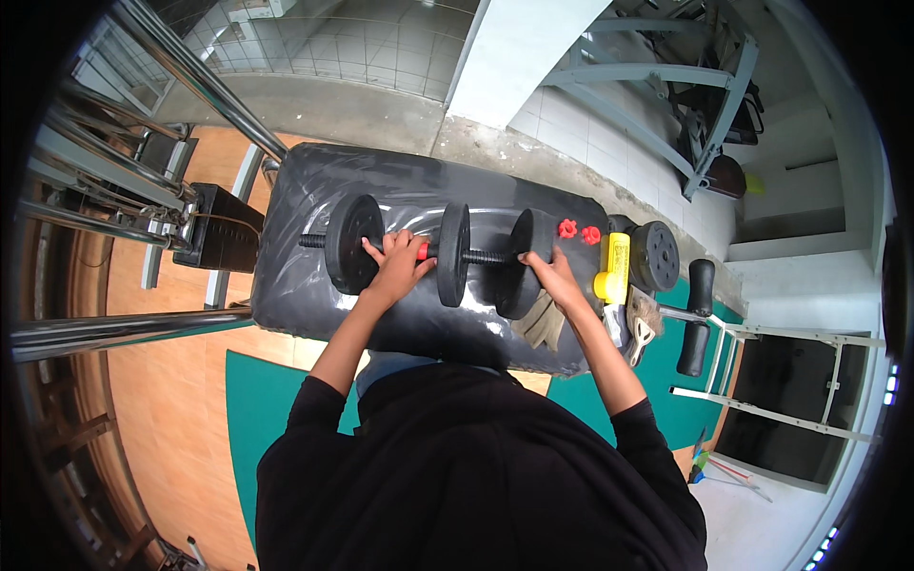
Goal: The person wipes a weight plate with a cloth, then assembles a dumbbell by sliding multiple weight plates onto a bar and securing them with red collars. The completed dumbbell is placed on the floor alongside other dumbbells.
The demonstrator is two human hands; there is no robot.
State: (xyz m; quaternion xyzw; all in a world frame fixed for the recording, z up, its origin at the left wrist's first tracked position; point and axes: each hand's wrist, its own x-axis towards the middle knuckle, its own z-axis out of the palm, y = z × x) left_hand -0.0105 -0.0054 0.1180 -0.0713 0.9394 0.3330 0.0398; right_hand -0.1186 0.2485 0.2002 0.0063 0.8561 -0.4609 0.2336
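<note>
Dumbbell bar (pixel 487 257) is lying lengthwise on the black counter (pixel 295 285), between near and far edges.
Left grip (pixel 392 271) is resting over the red handle (pixel 423 251), whether closing round it I cannot tell; right grip (pixel 554 276) is pinching the right plate (pixel 514 281). Two red star nuts (pixel 567 228) are lying loose near the far-right corner; if none is securing that plate, a loosening pinch could be letting it slide or tip, trapping fingers.

The black bench (pixel 409 173) is carrying a dumbbell (pixel 453 255), two red nuts (pixel 568 228) and a glove (pixel 543 325); a yellow tube (pixel 618 257) is lying at its right end.
</note>
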